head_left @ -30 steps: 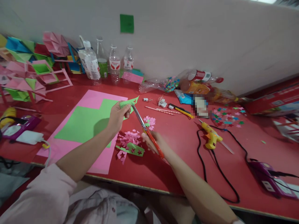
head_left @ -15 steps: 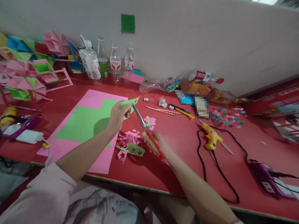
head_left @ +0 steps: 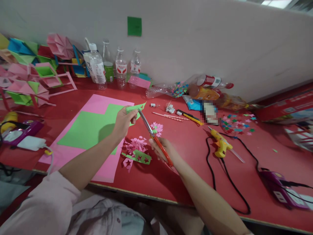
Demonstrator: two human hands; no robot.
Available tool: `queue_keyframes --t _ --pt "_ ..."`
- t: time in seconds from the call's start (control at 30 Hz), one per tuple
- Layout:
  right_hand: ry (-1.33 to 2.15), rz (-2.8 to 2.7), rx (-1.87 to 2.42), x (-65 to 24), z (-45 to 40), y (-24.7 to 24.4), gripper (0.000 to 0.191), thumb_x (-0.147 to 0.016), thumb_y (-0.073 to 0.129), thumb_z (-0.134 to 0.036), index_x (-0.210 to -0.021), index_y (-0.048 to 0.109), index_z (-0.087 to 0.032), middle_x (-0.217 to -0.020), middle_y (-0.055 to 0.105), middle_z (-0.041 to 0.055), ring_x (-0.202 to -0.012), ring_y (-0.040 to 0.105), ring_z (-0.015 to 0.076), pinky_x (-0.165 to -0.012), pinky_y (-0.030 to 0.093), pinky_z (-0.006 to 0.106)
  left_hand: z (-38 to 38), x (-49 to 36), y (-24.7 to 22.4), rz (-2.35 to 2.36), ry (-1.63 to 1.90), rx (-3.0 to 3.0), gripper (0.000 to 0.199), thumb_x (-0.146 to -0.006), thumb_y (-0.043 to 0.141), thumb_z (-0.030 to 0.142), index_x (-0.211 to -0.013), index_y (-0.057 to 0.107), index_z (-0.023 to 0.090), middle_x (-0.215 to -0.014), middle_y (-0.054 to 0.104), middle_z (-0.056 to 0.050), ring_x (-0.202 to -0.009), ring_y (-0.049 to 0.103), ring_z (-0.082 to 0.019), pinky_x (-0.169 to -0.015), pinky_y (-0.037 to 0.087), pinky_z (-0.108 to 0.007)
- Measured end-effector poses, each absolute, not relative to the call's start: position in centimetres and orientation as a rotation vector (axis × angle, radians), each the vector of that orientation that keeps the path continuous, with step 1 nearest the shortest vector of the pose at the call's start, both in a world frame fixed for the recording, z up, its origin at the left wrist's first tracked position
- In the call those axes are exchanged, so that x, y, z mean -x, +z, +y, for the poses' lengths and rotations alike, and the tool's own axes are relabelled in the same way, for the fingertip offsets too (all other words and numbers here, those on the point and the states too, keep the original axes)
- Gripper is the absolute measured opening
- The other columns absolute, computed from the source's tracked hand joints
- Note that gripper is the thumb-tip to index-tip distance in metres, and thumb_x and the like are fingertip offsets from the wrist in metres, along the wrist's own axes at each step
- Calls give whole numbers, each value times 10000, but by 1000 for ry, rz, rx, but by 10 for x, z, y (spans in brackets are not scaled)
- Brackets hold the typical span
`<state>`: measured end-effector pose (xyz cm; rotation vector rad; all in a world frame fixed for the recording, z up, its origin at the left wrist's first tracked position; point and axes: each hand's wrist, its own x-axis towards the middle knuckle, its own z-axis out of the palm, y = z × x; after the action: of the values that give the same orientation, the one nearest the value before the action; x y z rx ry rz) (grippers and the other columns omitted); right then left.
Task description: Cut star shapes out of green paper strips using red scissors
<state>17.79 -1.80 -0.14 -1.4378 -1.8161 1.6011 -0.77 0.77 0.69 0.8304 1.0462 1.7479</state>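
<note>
Upright bottles [head_left: 121,68] near the wall [head_left: 176,42], yellow glue gun [head_left: 221,143] farther right

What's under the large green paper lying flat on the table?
Pink paper extends out from under the green paper; whatever the green part covers can't be seen.

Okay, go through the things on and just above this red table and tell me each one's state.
Green strip: pinched in the left hand, with a cut-out near its tip
Scissors: held in the right hand, tips at the strip; blade opening unclear
Green sheet: flat on the pink sheet
Green scrap: loose, with star-shaped holes
Glue gun: lying on its side
Bottles: some upright, others lying
Coloured stars: scattered
</note>
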Motion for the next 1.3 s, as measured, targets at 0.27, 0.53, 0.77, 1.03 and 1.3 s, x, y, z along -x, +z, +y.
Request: queue_keyframes --t 0.27,0.53,0.77,1.03,1.3 --pt "1586 -1820 1465 -176 -20 2 447 -776 550 -586 -602 371 -215 -349 333 -93 -262 323 62 -308 305 203 6 7 9 1057 1740 -827 148 -719 600 157 -622 489 175 -471 499 77 -372 410 -19 -397 315 -178" --pt "1556 -1832 1514 -175 -20 4 457 -782 529 -596 -590 378 -211 -345 334 -92 -255 320 61 -308 298 203 6 7 8 1058 1731 -830 139 -715 609 182 -634 497 177 -476 498 73 -385 403 -22 -406 316 -178" --pt "1647 -1815 1433 -177 -16 2 461 -722 585 -614 -611 396 -208 -340 347 -98 -248 333 64 -307 292 207 10 15 5 1028 1723 -878 112 -719 615 216 -663 528 173 -508 523 52 -423 447 -41 -437 349 -190" --pt "1664 -1808 1362 -178 -17 2 456 -784 500 -640 -645 431 -211 -338 353 -91 -256 341 70 -339 334 229 9 15 7 1002 1738 -915 133 -729 605 173 -628 519 173 -524 490 52 -456 455 -36 -470 368 -184" --pt "1678 -1815 1251 -178 -22 2 494 -783 464 -690 -647 408 -218 -356 335 -101 -275 327 58 -376 363 231 10 10 3 986 1697 -931 107 -739 609 212 -663 540 180 -529 508 46 -465 459 -49 -455 387 -187"
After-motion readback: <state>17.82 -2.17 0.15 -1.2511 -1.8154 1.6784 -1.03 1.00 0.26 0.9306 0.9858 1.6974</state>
